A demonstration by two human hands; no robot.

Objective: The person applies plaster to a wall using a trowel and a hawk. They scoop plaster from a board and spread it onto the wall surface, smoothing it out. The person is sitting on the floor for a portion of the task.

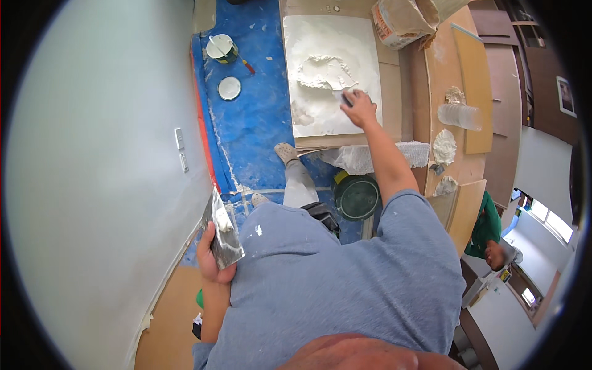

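Note:
My right hand [361,108] is closed on the dark handle of a scraper [345,97], whose blade is at the lower edge of a mound of white paste [320,71]. The paste is spread on a square white board [299,117] lying on brown cardboard. Down at the lower left, my left hand [214,253] grips a wide shiny metal plate [225,246], which carries a small lump of the white paste, beside my body.
A paper sack [401,24], wooden counter [472,74] and dark green bucket [356,197] sit rightward. An open can [222,46] and lid [229,88] lie on blue sheeting [253,135]. A white wall [92,185] runs left. Another person [484,228] is at far right.

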